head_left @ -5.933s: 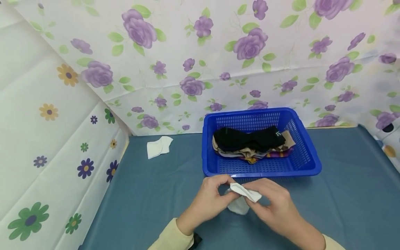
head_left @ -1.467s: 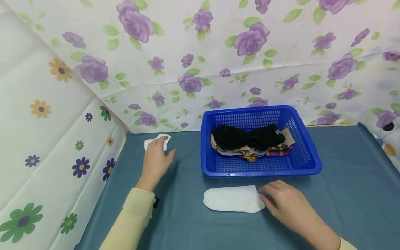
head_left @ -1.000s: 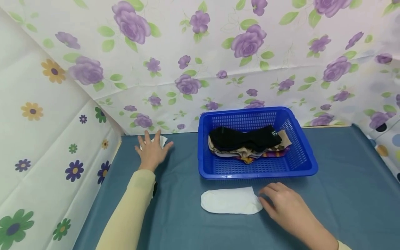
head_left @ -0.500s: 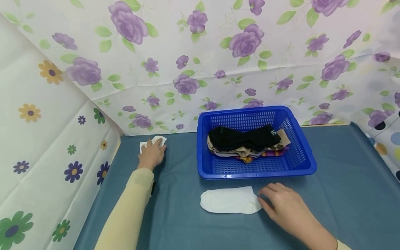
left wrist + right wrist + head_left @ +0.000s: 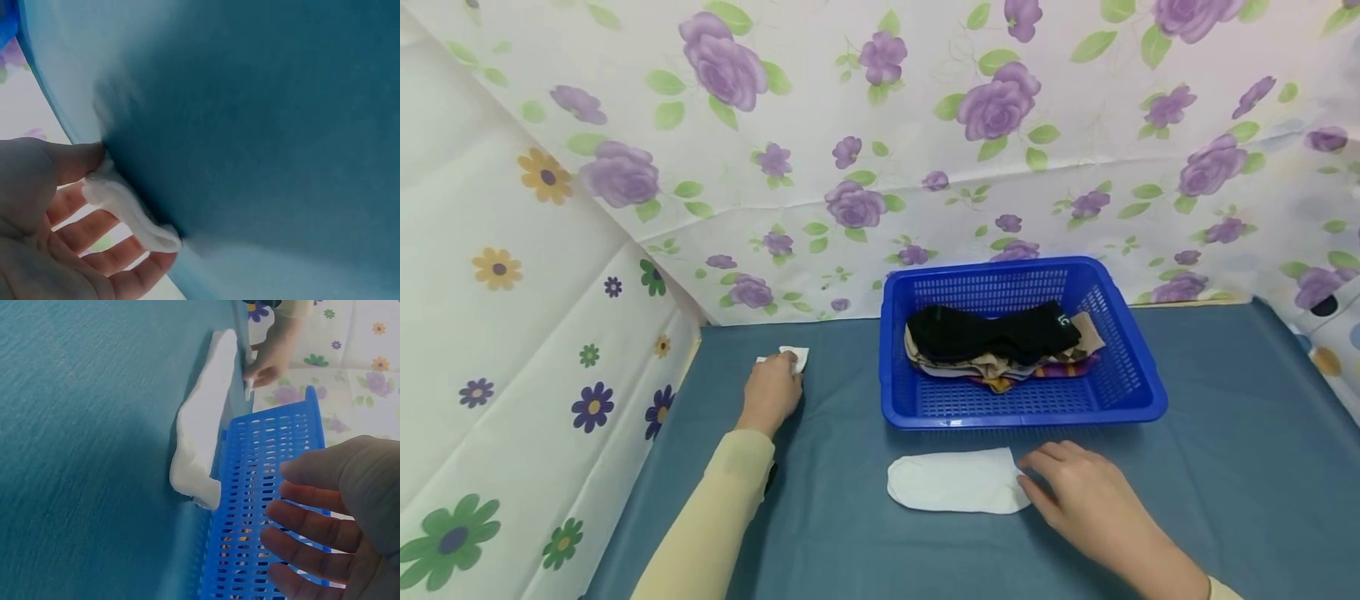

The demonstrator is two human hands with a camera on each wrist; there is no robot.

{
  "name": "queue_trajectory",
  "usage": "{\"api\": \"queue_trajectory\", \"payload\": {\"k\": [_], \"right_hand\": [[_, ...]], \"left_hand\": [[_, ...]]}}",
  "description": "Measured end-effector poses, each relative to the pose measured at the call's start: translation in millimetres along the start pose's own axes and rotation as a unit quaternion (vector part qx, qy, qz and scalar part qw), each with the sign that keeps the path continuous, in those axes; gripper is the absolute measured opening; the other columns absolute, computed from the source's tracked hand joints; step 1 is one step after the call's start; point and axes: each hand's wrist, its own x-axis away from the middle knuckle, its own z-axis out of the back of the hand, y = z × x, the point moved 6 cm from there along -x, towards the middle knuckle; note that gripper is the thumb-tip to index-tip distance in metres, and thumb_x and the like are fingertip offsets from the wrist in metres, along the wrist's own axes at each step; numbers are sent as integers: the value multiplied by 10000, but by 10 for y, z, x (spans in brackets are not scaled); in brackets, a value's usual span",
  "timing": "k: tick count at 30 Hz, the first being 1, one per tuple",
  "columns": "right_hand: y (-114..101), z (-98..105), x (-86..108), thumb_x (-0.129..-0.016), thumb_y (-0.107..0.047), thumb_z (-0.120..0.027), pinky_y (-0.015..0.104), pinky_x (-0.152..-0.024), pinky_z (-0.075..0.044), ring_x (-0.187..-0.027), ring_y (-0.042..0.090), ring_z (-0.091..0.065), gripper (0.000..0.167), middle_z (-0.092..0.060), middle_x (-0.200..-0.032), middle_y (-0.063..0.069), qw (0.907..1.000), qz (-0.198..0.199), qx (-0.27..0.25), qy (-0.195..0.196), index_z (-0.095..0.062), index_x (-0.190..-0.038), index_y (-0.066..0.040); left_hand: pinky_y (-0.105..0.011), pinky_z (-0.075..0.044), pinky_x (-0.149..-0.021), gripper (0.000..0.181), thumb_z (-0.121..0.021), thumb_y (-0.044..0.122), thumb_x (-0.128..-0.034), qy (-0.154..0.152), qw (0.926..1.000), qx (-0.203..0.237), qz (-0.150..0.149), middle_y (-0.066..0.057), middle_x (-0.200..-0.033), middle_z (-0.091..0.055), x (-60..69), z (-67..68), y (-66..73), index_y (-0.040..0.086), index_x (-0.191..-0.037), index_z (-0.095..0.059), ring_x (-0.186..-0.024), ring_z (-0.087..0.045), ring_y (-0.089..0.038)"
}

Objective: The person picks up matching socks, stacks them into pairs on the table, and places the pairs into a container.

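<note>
At the back left, my left hand (image 5: pixel 771 392) pinches a folded white sock (image 5: pixel 796 357), its fingers partly covering it. The left wrist view shows that sock (image 5: pixel 128 209) between the thumb and the curved fingers, close to the tabletop. A second white sock (image 5: pixel 958 481) lies flat in front of the basket. Just off its right end rests my right hand (image 5: pixel 1086 496), fingers loosely bent. In the right wrist view the right hand (image 5: pixel 350 512) holds nothing and is apart from the flat sock (image 5: pixel 206 419).
Behind the flat sock stands a blue plastic basket (image 5: pixel 1022 419). Inside it lie black socks (image 5: pixel 992 332) on a stack of beige, grey and plaid ones. A teal cloth (image 5: pixel 835 533) covers the table, and flower-printed sheets (image 5: pixel 820 108) close off the back and sides.
Both hands held a white sock near the basket earlier; one now lies flat there. The left hand reached back left, spread over the folded sock, then closed on it. The right hand stayed nearly still lately.
</note>
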Motion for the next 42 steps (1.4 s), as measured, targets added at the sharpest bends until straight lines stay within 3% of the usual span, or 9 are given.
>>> {"api": "queue_trajectory", "payload": {"k": [4, 9, 17, 20, 26, 31, 36, 39, 42], "right_hand": [[-13, 13, 3, -796, -354, -715, 283, -666, -512, -770, 20, -572, 122, -645, -821, -144, 10000, 27, -47, 78, -707, -875, -262], [-36, 51, 0, -795, -345, -717, 279, -675, -517, -784, 14, -574, 109, -643, -827, -150, 9997, 29, -166, 186, -706, -872, -269], [-86, 109, 4, -799, -335, -715, 264, -681, -519, -795, -4, -573, 87, -646, -838, -158, 9991, 61, -331, 244, -696, -872, -291], [-94, 137, 14, -801, -339, -717, 259, -684, -521, -808, -15, -579, 91, -646, -850, -174, 9980, 21, -505, 383, -687, -882, -309], [-102, 158, 3, -845, -411, -664, 230, -697, -529, -842, -41, -588, 98, -653, -901, -199, 9935, -84, -986, 556, -660, -932, -364], [-143, 206, -2, -877, -430, -618, 228, -689, -530, -841, -38, -594, 116, -655, -924, -201, 9886, 11, -1332, 695, -645, -975, -373], [-236, 224, -23, -898, -456, -571, 192, -652, -510, -800, -82, -554, 163, -606, -917, -264, 9822, 121, -1788, 560, -625, -1036, -391], [-284, 232, -33, -919, -401, -563, 185, -628, -492, -775, -88, -532, 210, -593, -923, -256, 9760, 248, -2096, 545, -619, -1115, -353], [-307, 257, -32, -931, -305, -574, 207, -649, -506, -799, -70, -551, 270, -624, -978, -199, 9704, 391, -2286, 677, -597, -1200, -294]], "left_hand": [[-516, -506, -756, 285, -572, 158, -903, 382, 9988, -22, -300, -158, -1106, -660, 126, -7, 89, 91, -1174, -624, -976, -611, -378], [-437, -503, -619, 240, -603, 121, -864, 483, 9979, -2, -435, -113, -985, -687, 282, 11, 176, 125, -1098, -657, -808, -630, -290], [-312, -426, -534, 225, -571, 152, -860, 733, 9894, 1157, -473, -58, -923, -694, 491, 181, 303, 154, -1062, -668, -620, -574, -168], [-309, -430, -538, 210, -572, 185, -868, 1114, 9721, 2042, -301, -41, -902, -691, 596, 322, 373, 176, -1058, -664, -614, -569, -170], [-297, -472, -591, 178, -619, 186, -856, 1895, 9121, 3629, -205, -2, -918, -699, 925, 564, 661, 231, -1018, -675, -700, -605, -139], [-240, -456, -571, 213, -674, 120, -807, 2432, 8794, 3921, -1175, 10, -889, -696, 1265, 683, 1115, 214, -998, -683, -685, -584, -110], [-212, -504, -676, 253, -665, 94, -817, 2495, 8566, 3791, -2456, -4, -972, -687, 1633, 630, 1577, 180, -1055, -677, -819, -626, -107], [-211, -516, -748, 261, -655, 143, -850, 2309, 8561, 3555, -2957, 21, -1049, -664, 1781, 571, 1792, 184, -1108, -661, -951, -621, -99], [-194, -505, -810, 287, -646, 228, -880, 1871, 8657, 3323, -3242, 76, -1119, -634, 1869, 495, 1952, 219, -1166, -632, -1039, -578, -54]]}}
